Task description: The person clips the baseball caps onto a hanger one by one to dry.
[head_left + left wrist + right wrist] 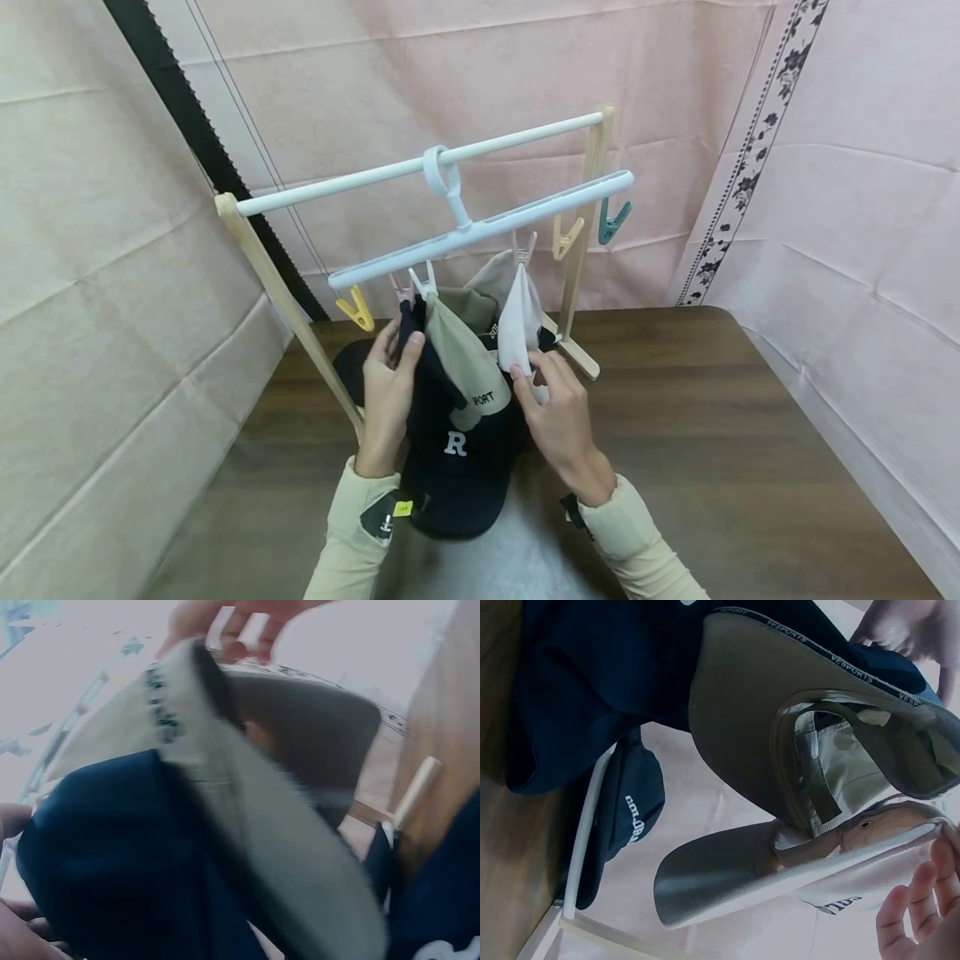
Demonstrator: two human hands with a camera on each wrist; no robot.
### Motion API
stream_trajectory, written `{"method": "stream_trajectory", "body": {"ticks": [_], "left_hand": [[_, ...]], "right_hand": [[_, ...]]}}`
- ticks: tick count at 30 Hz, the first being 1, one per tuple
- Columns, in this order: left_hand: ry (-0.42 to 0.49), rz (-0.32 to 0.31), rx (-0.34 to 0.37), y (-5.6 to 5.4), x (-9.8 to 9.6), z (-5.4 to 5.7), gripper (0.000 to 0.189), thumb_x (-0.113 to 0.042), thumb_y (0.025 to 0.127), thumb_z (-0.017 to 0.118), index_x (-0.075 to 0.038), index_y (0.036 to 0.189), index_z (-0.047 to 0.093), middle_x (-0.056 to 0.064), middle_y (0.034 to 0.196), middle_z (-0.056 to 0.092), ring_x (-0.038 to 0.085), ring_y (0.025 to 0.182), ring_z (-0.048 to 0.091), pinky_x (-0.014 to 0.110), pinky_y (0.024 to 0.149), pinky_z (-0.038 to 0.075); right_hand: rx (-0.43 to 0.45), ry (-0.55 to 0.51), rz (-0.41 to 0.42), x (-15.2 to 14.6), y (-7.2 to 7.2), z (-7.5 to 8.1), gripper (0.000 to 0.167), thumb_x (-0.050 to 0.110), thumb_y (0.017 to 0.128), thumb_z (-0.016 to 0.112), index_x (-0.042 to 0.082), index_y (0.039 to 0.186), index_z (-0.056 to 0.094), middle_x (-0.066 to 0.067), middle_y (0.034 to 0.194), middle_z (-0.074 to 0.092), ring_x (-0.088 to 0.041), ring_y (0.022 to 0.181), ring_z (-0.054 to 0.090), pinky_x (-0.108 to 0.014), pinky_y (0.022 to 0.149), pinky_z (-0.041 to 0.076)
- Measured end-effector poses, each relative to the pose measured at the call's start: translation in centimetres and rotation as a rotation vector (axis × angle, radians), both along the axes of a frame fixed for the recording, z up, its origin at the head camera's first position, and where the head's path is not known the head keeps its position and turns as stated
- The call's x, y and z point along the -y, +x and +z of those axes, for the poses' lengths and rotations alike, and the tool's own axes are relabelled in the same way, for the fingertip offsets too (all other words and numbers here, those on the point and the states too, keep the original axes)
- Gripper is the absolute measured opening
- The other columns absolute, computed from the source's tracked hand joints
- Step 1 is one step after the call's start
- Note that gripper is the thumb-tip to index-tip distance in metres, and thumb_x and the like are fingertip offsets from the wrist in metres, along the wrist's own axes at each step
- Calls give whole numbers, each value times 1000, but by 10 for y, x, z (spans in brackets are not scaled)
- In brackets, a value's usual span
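Note:
A light-blue hanger carries several caps on clothespins. My left hand holds a hanging navy cap at its side, thumb on the near face. Beside it hangs a khaki cap with dark lettering, under a pale clothespin. To the right is a white cap, clipped by a pinkish clothespin. My right hand pinches the lower edge of that white cap; in the right wrist view its other fingers spread beside the cap. Below, a navy cap with a white R points its brim toward me.
The hanger hooks over a white rod on wooden posts. A yellow clothespin hangs at the left end, cream and teal ones at the right. Another dark lettered cap is behind, above the wooden table.

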State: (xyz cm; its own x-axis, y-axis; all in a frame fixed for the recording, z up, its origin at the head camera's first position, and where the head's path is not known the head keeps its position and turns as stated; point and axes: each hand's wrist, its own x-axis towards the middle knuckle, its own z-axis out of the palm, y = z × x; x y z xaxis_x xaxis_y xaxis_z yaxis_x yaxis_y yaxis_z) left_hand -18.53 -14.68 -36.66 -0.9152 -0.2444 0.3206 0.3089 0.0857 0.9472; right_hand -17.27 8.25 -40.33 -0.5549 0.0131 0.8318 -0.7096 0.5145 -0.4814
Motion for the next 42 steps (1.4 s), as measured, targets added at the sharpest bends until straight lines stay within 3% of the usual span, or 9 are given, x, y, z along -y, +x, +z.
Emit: {"method": "stream_trajectory", "body": {"ticks": [4,11,16,18,25,29,31,36,42], "left_hand": [[-117,45,-29,-1,-6,-4,46,-29,105,67,-9,146,60,16,132,66,27,112,63,34,93,50],[-111,86,-67,-8,-1,-8,37,-8,104,57,-6,140,64,13,135,68,25,121,63,41,102,49],[-122,84,-58,-10,3,-10,38,-5,104,53,-6,139,65,12,135,68,24,123,62,41,106,47],[-131,86,-59,-11,4,-9,38,-4,104,52,-7,139,65,12,135,69,24,122,62,41,105,47],[-148,108,-97,-17,9,-9,38,-3,103,49,-9,133,71,7,133,71,18,121,62,36,106,46],[-164,119,-98,-23,14,-9,41,-2,102,47,-11,134,72,7,132,72,17,116,63,33,102,47],[-173,114,-97,-27,17,-9,43,-2,103,46,-12,136,71,6,134,71,16,118,63,33,104,47],[-171,82,-81,-39,23,-9,44,-2,104,47,-14,138,71,4,137,70,16,121,62,36,108,45],[-136,44,-58,-54,28,-9,43,-4,105,44,-12,137,71,6,137,70,15,118,61,30,102,47]], "right_hand": [[-35,33,13,2,-1,2,14,7,97,76,1,108,71,-8,88,58,-25,80,56,-28,69,45],[-48,30,61,-1,-4,3,16,9,96,78,1,108,72,-9,91,61,-26,87,56,-30,77,46],[6,-42,109,-5,-11,0,35,36,106,65,2,111,72,-12,107,66,-28,100,59,-39,84,49],[35,-93,133,-8,-17,0,44,43,110,56,2,114,70,-14,111,65,-26,98,59,-36,82,49],[159,-230,160,-25,-48,17,23,6,109,55,-3,128,66,-22,120,65,-27,98,60,-25,81,45],[253,-239,173,-35,-65,27,29,8,111,53,-3,137,61,-24,127,64,-31,104,61,-30,80,45],[310,-211,202,-39,-72,29,35,13,112,52,-1,143,56,-22,137,62,-32,117,61,-37,89,48],[450,-145,387,-45,-84,28,49,21,114,48,6,160,38,-17,159,46,-36,147,44,-56,119,37],[519,-167,669,-48,-99,25,56,19,115,40,14,169,22,-12,172,27,-33,158,26,-62,123,28]]}}
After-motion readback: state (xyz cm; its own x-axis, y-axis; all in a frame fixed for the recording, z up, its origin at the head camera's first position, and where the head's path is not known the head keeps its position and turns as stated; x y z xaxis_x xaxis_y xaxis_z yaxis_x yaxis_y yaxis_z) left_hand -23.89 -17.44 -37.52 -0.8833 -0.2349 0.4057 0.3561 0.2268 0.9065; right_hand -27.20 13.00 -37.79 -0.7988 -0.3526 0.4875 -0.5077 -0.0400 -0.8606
